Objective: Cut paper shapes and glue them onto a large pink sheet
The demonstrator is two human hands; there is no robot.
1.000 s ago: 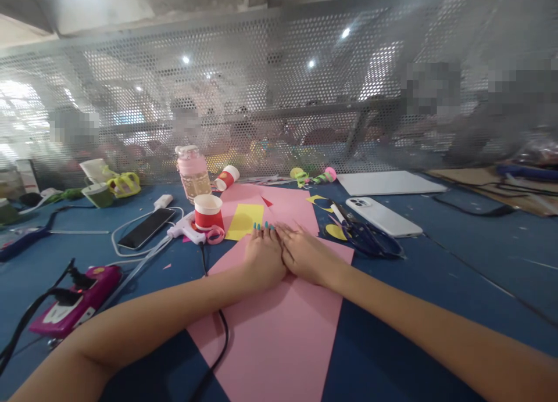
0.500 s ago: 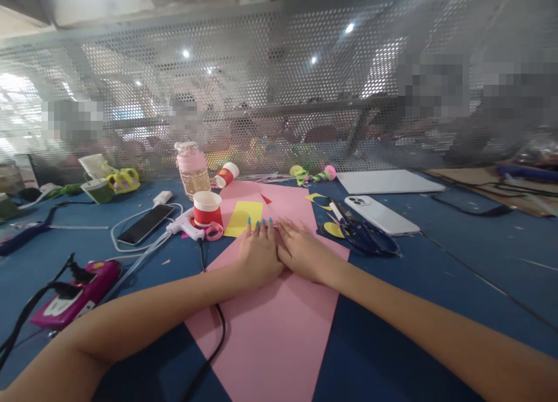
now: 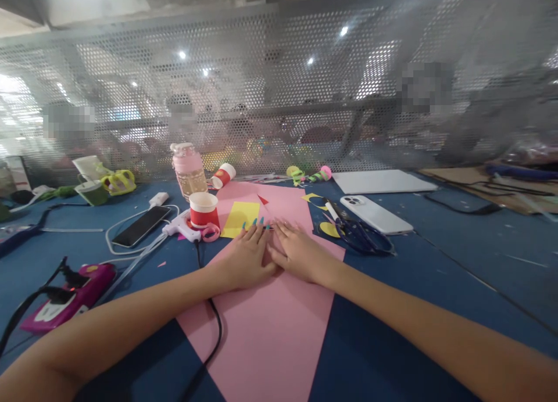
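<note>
Both my hands lie flat on a large pink sheet of paper (image 3: pixel 265 338) that stretches toward me over the blue table. My left hand (image 3: pixel 246 257) has its fingers spread, the tips close to a yellow paper rectangle (image 3: pixel 239 216). Touching it at the thumbs is my right hand (image 3: pixel 300 254), palm down with fingers extended. Whatever lies directly beneath the palms is hidden. Behind the fingers is a second pink sheet (image 3: pixel 288 201), with a small red paper triangle (image 3: pixel 263 199) on it.
A glue gun (image 3: pixel 183 226), a red-and-white paper cup (image 3: pixel 203 213), a black phone (image 3: pixel 142 226) and a magenta power strip (image 3: pixel 72 297) stand left. Blue-handled scissors (image 3: pixel 366 236) and a white phone (image 3: pixel 377 215) lie right. A black cord (image 3: pixel 218 326) crosses the pink sheet.
My left hand has slid slightly left, opening a small gap between the two hands' fingers. The whole view has shifted a little.
</note>
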